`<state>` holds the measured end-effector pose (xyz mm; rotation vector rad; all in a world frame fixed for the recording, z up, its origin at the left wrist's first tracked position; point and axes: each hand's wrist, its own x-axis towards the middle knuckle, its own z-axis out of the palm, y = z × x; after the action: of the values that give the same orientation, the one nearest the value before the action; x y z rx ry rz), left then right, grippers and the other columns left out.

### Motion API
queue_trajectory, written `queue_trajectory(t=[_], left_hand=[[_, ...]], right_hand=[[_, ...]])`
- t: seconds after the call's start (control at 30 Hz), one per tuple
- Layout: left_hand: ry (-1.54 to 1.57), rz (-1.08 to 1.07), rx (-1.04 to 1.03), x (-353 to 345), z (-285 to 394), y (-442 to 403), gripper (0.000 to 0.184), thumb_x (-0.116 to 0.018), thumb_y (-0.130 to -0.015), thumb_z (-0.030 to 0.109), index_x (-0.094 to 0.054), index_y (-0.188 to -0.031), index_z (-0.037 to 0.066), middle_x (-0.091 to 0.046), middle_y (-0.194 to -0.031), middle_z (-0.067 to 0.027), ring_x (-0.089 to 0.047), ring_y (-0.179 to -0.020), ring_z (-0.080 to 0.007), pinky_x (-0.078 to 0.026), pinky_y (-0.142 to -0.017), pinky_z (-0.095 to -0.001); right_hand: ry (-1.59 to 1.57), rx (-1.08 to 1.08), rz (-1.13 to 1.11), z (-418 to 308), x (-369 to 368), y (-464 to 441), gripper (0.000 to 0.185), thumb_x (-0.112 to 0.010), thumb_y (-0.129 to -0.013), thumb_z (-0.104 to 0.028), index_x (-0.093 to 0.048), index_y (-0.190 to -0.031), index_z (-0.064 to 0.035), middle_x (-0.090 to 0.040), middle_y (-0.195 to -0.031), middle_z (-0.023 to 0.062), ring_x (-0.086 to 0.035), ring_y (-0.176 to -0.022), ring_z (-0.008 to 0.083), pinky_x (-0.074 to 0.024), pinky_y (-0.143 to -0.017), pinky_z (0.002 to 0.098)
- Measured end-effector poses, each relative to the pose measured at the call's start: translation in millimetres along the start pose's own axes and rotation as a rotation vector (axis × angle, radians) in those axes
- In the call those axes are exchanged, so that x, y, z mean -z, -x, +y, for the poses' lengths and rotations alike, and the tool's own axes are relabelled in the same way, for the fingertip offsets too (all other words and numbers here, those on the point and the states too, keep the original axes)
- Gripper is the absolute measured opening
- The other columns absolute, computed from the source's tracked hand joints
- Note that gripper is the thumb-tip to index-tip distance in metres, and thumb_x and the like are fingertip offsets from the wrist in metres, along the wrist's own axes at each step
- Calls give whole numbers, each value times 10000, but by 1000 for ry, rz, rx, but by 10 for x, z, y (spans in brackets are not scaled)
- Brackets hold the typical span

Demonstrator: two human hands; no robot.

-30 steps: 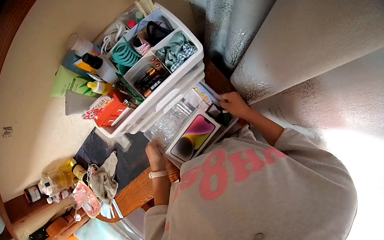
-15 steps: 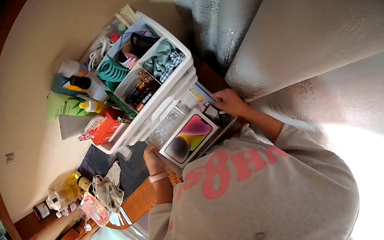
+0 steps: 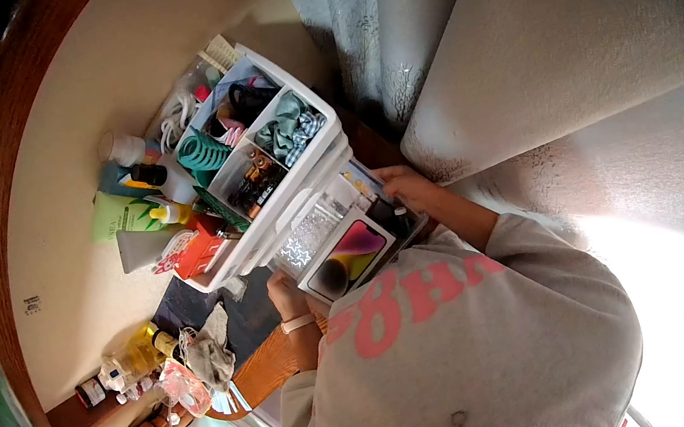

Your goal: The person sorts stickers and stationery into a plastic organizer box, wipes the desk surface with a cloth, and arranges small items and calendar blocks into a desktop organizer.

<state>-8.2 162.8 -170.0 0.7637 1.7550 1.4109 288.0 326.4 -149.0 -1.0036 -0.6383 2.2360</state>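
A white plastic organizer has a clear drawer pulled out at its front. Inside the drawer lie a white phone box with a phone pictured on it, a clear packet with star shapes and a small dark bottle. My left hand, with a white band at the wrist, is closed on the drawer's left side. At the right side, my right hand grips the drawer edge. Some fingertips of both hands are hidden.
The organizer's top holds batteries, scrunchies, a teal coil and a red box. Tubes and bottles stand to its left. A grey cloth and a yellow bottle are lower left; a curtain hangs right.
The camera view has shifted, so the organizer appears farther left. Both hands stay at the drawer's sides. More of the star-patterned packet shows beside the phone box.
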Motion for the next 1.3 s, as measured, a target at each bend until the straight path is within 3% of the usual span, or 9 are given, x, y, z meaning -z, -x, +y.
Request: queue_trajectory(t=[0.13, 0.3, 0.37, 0.47, 0.53, 0.67, 0.9, 1.03, 1.3], left_hand=[[-443, 134, -413, -60, 30, -79, 150, -453, -759, 54, -502, -617, 41, -461, -550, -47, -478, -556, -145, -364, -493, -262], [-376, 53, -65, 93, 330, -50, 125, -507, -783, 83, -538, -877, 6, -547, -775, -75, -549, -707, -192, -434, -625, -269], [209, 241, 201, 126, 561, 102, 270, -530, -797, 115, -509, -1024, -30, -552, -946, -70, -564, -846, -193, -457, -734, -278], [-159, 25, -108, -36, 876, 546, 539, -557, -795, 157, -330, -1255, -9, -409, -1227, -168, -402, -1154, -297, -378, -906, -379], [-594, -338, -380, 133, 450, 637, 1176, -784, -582, 281, 46, -1352, -38, -44, -1411, -237, -115, -1297, -358, -102, -1046, -445], [-852, -140, -300, 86, 205, 694, 1203, -807, -527, 329, -13, -1349, -46, -94, -1400, -240, -151, -1284, -381, -78, -1025, -526], [-957, 36, -446, 161, 507, 438, 1162, -821, -485, 355, -131, -1369, 53, -252, -1380, -182, -269, -1262, -334, -140, -1016, -540], [-939, -69, -452, 204, 424, 418, 918, -801, -521, 321, -367, -1270, 15, -518, -1157, -165, -495, -1075, -287, -213, -1001, -526], [-888, -149, -394, 214, 284, 629, 604, -756, -581, 239, -514, -1091, 27, -552, -1079, -160, -532, -972, -283, -323, -966, -427]], right_hand=[[225, 37, -64, -16, 76, -318, 527, -439, -592, 85, -527, -1111, 64, -591, -961, 103, -571, -785, 144, -437, -616, 215], [94, -16, 79, -132, -22, -403, 532, -462, -587, 127, -522, -1111, 60, -582, -967, 137, -565, -811, 162, -440, -598, 219], [220, -16, 65, -86, 140, -432, 532, -568, -613, 87, -502, -1139, 47, -573, -1007, 155, -568, -856, 189, -470, -676, 231], [670, 160, -94, -241, 218, -173, 818, -747, -664, -241, -300, -1316, -31, -363, -1308, 165, -389, -1179, 279, -351, -953, 373], [859, 235, -248, -387, 277, 141, 935, -761, -642, -267, -189, -1351, -55, -240, -1364, 171, -284, -1238, 294, -289, -990, 393], [1269, 314, -377, -327, 291, 399, 1190, -797, -572, -333, 36, -1386, -94, -1, -1435, 176, -42, -1326, 313, -131, -1060, 408], [1214, 485, -152, -201, 174, 42, 1223, -824, -511, -332, -9, -1384, -70, -110, -1418, 196, -142, -1307, 322, -167, -1060, 378], [1368, 618, -241, -301, 64, 11, 1110, -825, -518, -186, -134, -1377, -54, -237, -1387, 179, -250, -1275, 285, -239, -1033, 364], [1133, 112, -65, -195, 133, 158, 426, -778, -575, -161, -496, -857, -12, -442, -1154, 158, -440, -1096, 252, -371, -883, 385]])
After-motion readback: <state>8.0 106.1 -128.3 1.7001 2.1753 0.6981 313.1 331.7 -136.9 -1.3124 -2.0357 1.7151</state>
